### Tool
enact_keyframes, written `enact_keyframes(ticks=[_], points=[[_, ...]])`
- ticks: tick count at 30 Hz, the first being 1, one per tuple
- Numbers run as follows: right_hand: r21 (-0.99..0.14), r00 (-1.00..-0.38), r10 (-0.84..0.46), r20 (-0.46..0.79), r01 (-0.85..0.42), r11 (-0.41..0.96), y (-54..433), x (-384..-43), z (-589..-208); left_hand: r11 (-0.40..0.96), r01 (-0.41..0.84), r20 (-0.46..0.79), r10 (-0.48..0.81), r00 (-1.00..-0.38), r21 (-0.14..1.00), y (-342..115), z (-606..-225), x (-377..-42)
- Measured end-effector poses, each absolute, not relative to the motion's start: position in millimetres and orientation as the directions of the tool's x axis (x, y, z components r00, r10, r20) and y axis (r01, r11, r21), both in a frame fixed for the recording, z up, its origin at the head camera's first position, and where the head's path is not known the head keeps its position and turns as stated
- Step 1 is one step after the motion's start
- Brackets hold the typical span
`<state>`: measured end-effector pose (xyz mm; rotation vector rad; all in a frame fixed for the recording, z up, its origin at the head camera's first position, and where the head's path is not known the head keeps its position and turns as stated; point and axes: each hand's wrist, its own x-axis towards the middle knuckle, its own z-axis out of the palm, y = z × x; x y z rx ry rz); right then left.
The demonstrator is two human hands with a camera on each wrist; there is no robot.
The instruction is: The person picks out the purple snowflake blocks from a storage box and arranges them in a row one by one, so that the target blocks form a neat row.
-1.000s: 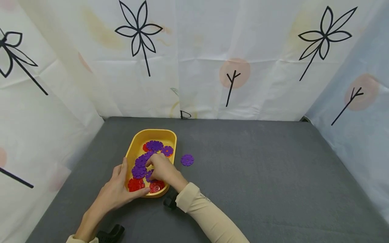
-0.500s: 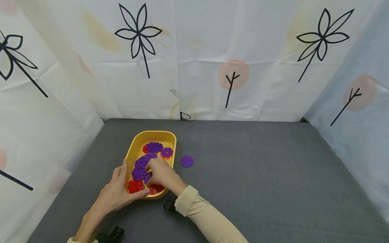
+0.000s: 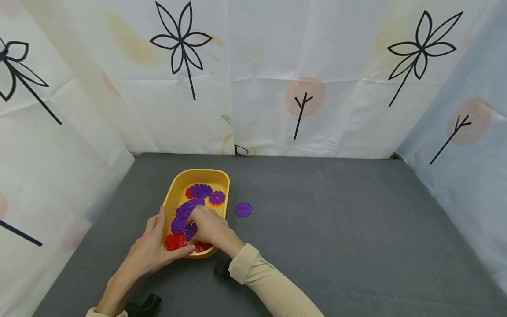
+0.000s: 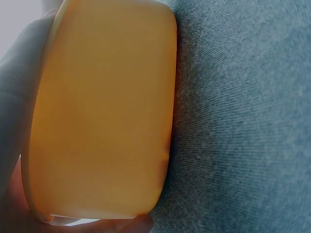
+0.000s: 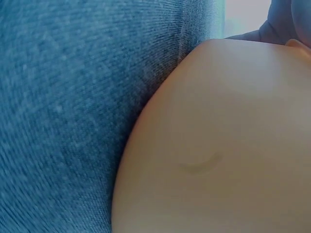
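A yellow plastic tray [image 3: 201, 175] stands on the grey table, holding purple and red flower-shaped discs. My left hand [image 3: 147, 252] grips its near left corner, fingers along the left side and thumb over the near rim. Inside the tray, my right hand [image 3: 213, 230] reaches down with curled fingers and pinches a purple flower disc [image 3: 190, 232], partly hidden by the fingers. Overlapping purple discs [image 3: 179, 225] lie just left of it. Red discs [image 3: 175, 241] sit in the near left corner, others under the right hand. Both wrist views show mostly the tray's outer wall [image 4: 107, 107].
One loose purple flower disc [image 3: 243, 209] lies on the grey cloth [image 3: 336, 229] right of the tray. More purple discs [image 3: 200, 190] fill the tray's far end, one over an orange piece. Printed curtains [image 3: 261, 57] enclose the table at the back and sides.
My right hand has shifted slightly left and toward the near end inside the tray, with the purple disc at its fingertips. The left hand keeps its hold on the tray.
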<state>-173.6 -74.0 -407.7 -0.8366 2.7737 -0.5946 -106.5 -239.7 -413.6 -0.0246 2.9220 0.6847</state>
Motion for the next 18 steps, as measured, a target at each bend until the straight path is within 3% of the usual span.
enact_keyframes(ticks=[10, 18], points=[[-0.504, -0.796, -0.601, -0.071, -0.491, 0.711, -74.1, -174.9, -407.6, 0.895, -0.046, -0.135, 0.017, -0.991, 0.445, -239.6, -413.9, -105.4], [-0.502, -0.788, -0.61, -0.09, -0.493, 0.711, -72.7, -174.9, -407.4, 0.893, -0.056, -0.149, 0.012, -0.989, 0.446, -239.7, -413.2, -105.8]])
